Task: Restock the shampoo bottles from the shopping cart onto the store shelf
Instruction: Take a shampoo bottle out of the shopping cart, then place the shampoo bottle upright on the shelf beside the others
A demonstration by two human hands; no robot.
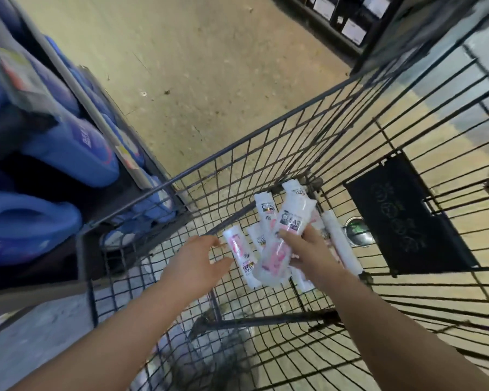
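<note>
Now right hand [308, 249] closes around white bottle [290, 221], lifted above cart [237, 145] floor. Left hand [201, 258] spread, empty, near second bottle [242, 256]. Better grip mid-body, lift clear of wire. Shelf [76, 88] at left.

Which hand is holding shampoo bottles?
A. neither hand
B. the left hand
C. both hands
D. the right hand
D: the right hand grips pink-and-white bottles above the cart, while the left hand is open beside them, its fingers spread and holding nothing.
</note>
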